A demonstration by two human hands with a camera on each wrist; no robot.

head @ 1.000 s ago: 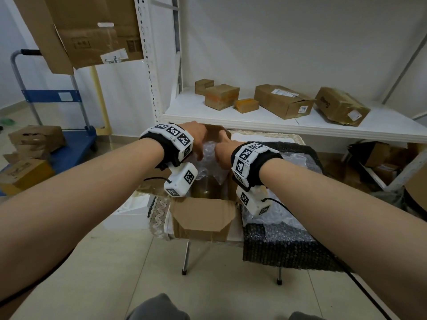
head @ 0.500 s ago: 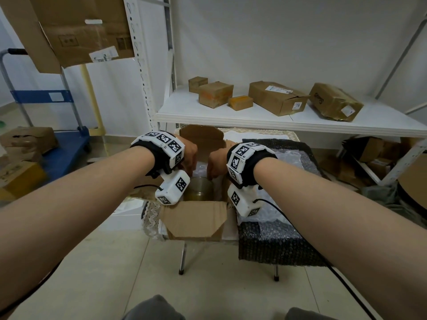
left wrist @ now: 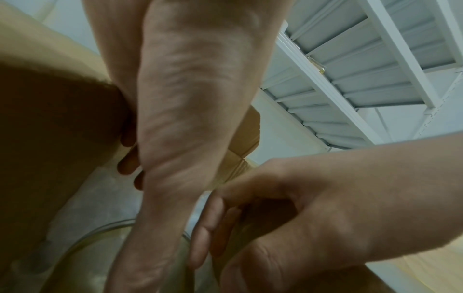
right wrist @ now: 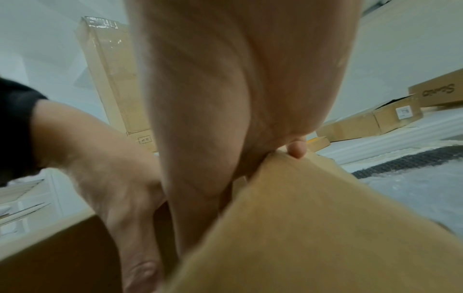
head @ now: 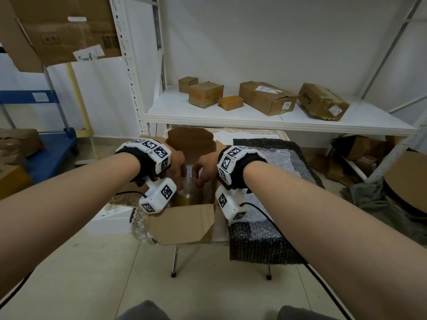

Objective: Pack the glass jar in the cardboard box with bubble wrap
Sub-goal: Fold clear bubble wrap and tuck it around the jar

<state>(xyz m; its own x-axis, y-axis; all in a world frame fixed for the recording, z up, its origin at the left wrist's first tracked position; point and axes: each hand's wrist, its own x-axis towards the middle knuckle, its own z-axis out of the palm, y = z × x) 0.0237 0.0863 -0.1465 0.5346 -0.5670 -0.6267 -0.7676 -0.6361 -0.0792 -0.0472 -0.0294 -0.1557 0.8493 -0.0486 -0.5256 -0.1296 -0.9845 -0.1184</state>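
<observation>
Glass jar [head: 187, 194] upright inside cardboard box [head: 184, 224]; my left hand [head: 177, 163] and right hand [head: 205, 166] directly above jar, fingers curled at rim; grip unclear.

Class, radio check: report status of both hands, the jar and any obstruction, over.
Left hand and right hand down inside cardboard box, grips unclear. Glass jar upright in box, bubble wrap behind it. Flaps open, nothing blocking.

Lighting: soft, even, dim indoor; faint shadows. Head view: sharp centre, wide-angle bowing at 3 and 9 o'clock. Wrist views: close, blurred, murky.
</observation>
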